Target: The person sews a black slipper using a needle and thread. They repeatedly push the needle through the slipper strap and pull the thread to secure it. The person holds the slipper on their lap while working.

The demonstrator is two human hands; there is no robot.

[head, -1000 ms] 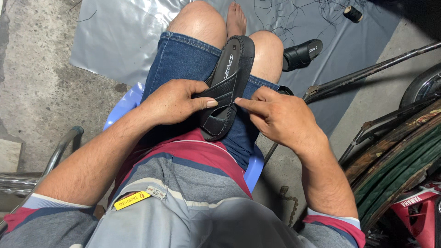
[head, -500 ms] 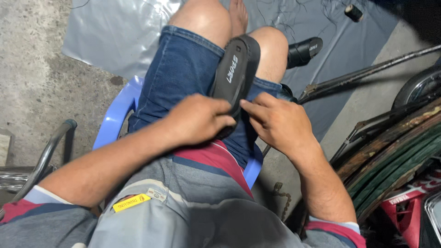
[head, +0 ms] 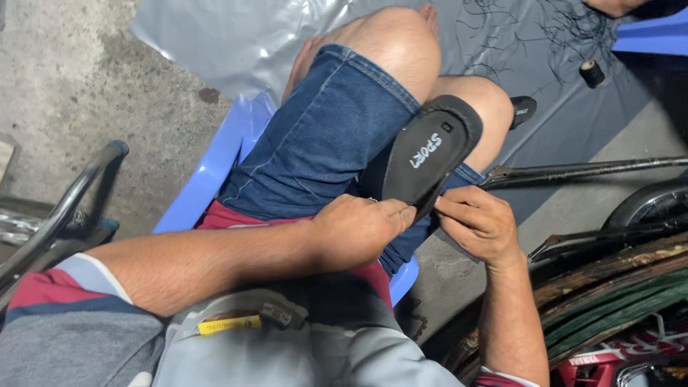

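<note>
Grey plastic sheet [head: 215,36] covers floor under blue plastic chair [head: 215,168]. Black sandal [head: 430,154] rests on lap, toe end up against knee. Left hand [head: 355,229] and right hand [head: 476,222] both pinch its lower end. Black thread spool [head: 592,73] lies well apart on sheet.

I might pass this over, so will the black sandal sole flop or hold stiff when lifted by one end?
The black sandal sole probably holds its shape: pinched only at its near end by the left hand and right hand, it looks flat. Thin profile suggests it's light.
</note>
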